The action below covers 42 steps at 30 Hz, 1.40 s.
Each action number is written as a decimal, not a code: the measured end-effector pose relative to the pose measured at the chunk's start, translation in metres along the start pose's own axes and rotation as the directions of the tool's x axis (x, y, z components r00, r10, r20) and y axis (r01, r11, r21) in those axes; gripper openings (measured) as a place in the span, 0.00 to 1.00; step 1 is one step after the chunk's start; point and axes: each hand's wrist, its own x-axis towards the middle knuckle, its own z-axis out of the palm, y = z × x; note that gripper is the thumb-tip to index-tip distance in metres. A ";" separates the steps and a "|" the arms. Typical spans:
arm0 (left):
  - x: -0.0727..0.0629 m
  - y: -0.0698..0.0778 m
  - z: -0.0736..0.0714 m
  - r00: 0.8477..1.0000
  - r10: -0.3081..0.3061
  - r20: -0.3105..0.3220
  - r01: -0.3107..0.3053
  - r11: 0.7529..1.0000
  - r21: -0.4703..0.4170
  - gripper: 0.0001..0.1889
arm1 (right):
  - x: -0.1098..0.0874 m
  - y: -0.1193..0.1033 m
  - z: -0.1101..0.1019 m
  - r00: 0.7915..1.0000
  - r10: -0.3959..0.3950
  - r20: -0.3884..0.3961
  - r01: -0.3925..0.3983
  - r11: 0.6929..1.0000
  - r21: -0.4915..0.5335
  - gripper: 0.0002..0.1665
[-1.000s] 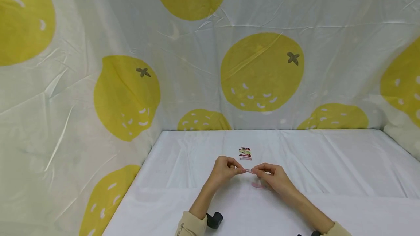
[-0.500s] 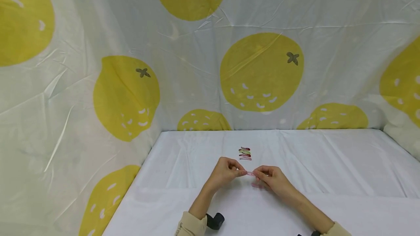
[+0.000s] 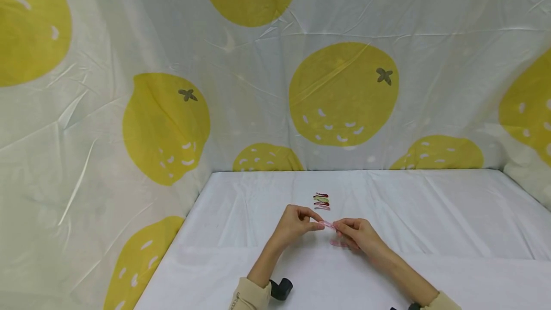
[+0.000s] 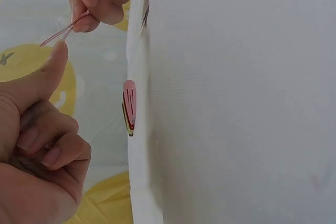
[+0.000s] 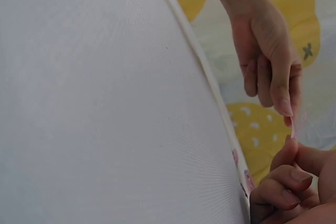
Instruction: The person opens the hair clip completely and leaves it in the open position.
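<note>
Between my two hands is a pink snap hair clip (image 3: 327, 225), raised over the white table. My left hand (image 3: 294, 225) pinches its left end with thumb and forefinger. At the other end, my right hand (image 3: 363, 237) pinches it too. The left wrist view shows the clip (image 4: 54, 36) with its two prongs spread apart and the left thumb against one of them. Just below the hands, another pink hair clip (image 3: 338, 243) lies on the cloth, partly hidden by the right fingers.
Beyond the hands, several hair clips (image 3: 321, 200) in dark red, yellow-green and pink lie in a column on the white table (image 3: 430, 214). A lemon-print curtain (image 3: 249, 94) stands behind and to the left. A black wrist camera (image 3: 281, 289) sits by the left sleeve.
The held clip has turned from nearly level to slanting down to the right. My right hand has dropped slightly. The clips on the table have stayed put.
</note>
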 end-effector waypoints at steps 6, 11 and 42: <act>0.001 0.000 0.001 0.999 0.025 -0.037 -0.024 0.999 0.024 0.04 | 0.000 0.000 -0.001 1.000 0.002 0.001 -0.002 1.000 0.003 0.21; 0.001 -0.002 0.001 0.996 0.012 -0.085 -0.009 0.999 0.034 0.05 | 0.000 -0.001 0.001 0.996 0.012 -0.087 -0.014 1.000 -0.024 0.23; 0.024 -0.011 -0.002 0.982 -0.070 -0.175 0.116 0.957 0.267 0.04 | 0.031 -0.002 0.002 0.935 -0.168 -0.311 0.041 0.926 -0.375 0.04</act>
